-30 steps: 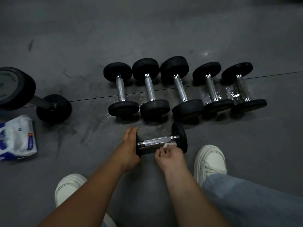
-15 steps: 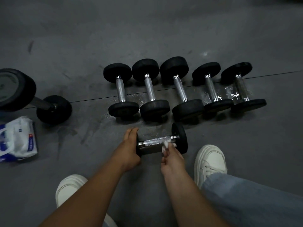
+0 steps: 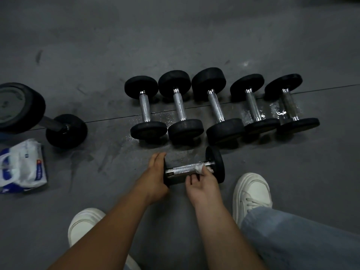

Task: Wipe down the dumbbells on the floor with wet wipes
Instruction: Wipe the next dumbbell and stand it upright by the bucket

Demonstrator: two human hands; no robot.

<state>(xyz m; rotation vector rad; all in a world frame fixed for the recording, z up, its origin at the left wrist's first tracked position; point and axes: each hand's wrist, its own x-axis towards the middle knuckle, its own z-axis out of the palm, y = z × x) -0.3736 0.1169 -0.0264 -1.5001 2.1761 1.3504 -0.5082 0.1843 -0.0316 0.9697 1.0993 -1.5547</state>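
Dumbbells lie in three groups on the grey floor (image 3: 292, 182). The big dumbbell (image 3: 39, 115) sits alone at the far left, and nothing shows whether it has been wiped. The row of five dumbbells (image 3: 214, 106) stands side by side in the middle. Wet sheen and droplets lie on the floor under and between them, most clearly by the two on the right, so I judge these already cleaned. The small dumbbell (image 3: 192, 169) lies crosswise just in front of that row, between the person's white shoes, and it is the one in hand.

The left hand (image 3: 155, 178) steadies it, its grip clasped over the left end plate. The right hand (image 3: 202, 184) pinches a wet wipe (image 3: 200, 168) against the right end of the knurled handle, close to the right plate. By my reading the handle is partly done, with the rest of the bar and perhaps both plates left. The big one may follow.

The only container is the pack of wipes (image 3: 23, 166), a soft white and blue pouch lying flat on the floor at the left edge, near the big dumbbell's nearer head. Crumpled white at its top end may be a sheet poking out. How many remain inside cannot be seen.
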